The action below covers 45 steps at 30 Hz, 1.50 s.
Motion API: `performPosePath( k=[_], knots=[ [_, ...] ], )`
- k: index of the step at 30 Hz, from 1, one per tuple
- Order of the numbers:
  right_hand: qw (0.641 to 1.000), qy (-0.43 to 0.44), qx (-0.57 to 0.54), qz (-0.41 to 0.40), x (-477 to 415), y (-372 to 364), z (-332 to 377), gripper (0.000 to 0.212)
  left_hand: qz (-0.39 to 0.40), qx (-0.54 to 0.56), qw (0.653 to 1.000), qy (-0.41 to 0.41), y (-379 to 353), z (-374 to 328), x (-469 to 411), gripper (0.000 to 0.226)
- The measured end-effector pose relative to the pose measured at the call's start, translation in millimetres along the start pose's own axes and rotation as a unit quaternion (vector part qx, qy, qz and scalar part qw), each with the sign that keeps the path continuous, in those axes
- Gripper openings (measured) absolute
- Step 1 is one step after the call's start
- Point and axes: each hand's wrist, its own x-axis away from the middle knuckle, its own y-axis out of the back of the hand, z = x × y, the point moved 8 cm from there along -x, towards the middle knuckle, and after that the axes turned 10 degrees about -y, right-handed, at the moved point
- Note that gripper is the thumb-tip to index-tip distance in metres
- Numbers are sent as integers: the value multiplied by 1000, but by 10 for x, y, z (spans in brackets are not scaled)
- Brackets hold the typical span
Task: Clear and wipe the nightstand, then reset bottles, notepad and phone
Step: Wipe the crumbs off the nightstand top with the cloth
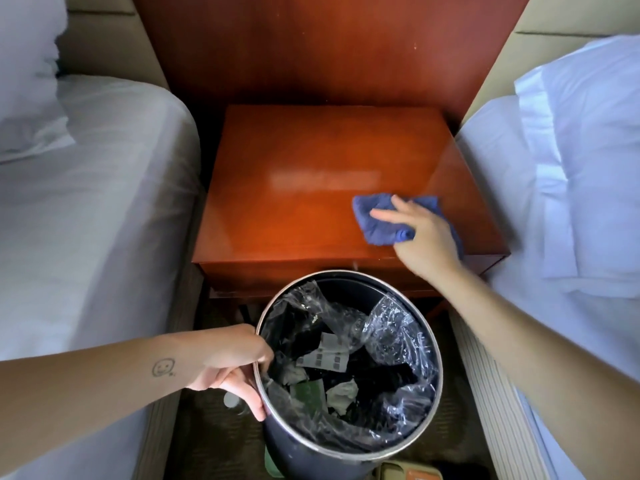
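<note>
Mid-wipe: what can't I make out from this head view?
- Cloth: right part hidden under the right hand.
- Bin: base cut off by the bottom edge; scraps inside too crumpled to identify.
- Nightstand: lower front hidden behind the bin.
- Beige item: cut off by the bottom edge, unidentifiable.
- Bottles, notepad, phone: none in view.

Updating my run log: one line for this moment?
right hand presses cloth on nightstand | left hand grips bin rim
</note>
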Motion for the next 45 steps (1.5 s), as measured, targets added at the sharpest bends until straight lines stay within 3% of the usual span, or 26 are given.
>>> performPosePath(
  k=[4,7,10,12,13,15,16,17,22,25,27,30,38,41,45],
  knots=[
    [992,66,-64,90,625,-198,403,68,3,9,1000,-5,14,-30,5,40],
    [966,7,-144,216,846,-238,515,69,0,9,1000,-19,-7,-46,-18,41],
    [934,-105,-241,242,895,-133,400,41,-3,5,1000,-26,-110,46,-107,40],
    [916,-153,-286,235,924,-70,241,19,-8,10,1000,-28,-238,124,-194,38],
    [908,-180,-298,232,953,-60,129,19,-11,18,999,-30,-315,152,-245,36],
    [892,-256,-305,212,1037,-65,-278,64,-19,42,998,-33,-483,207,-383,34],
    [886,-284,-304,204,1090,-55,-465,79,-19,57,998,-32,-581,232,-459,32],
    [881,-316,-301,185,1154,0,-607,80,-22,72,997,-31,-677,260,-558,30],
    [827,-448,-316,123,1581,-40,-1255,46,-7,92,994,-54,-1188,256,-1114,34],
    [814,-481,-308,106,1755,-137,-1531,43,-16,110,990,-87,-1466,177,-1398,33],
    [812,-489,-304,93,1801,-194,-1656,43,-23,120,987,-100,-1595,181,-1618,38],
    [814,-498,-289,83,1821,-327,-1812,26,-41,120,986,-108,-1707,183,-1947,41],
    [798,-527,-286,59,1833,-715,-2072,26,-69,92,989,-97,-1674,200,-2545,36],
    [779,-547,-305,39,1891,-756,-2113,30,-66,68,991,-94,-1626,174,-2632,37],
    [743,-575,-344,1,1927,-674,-2121,11,-64,41,993,-93,-1597,238,-2701,39]
  ],
)
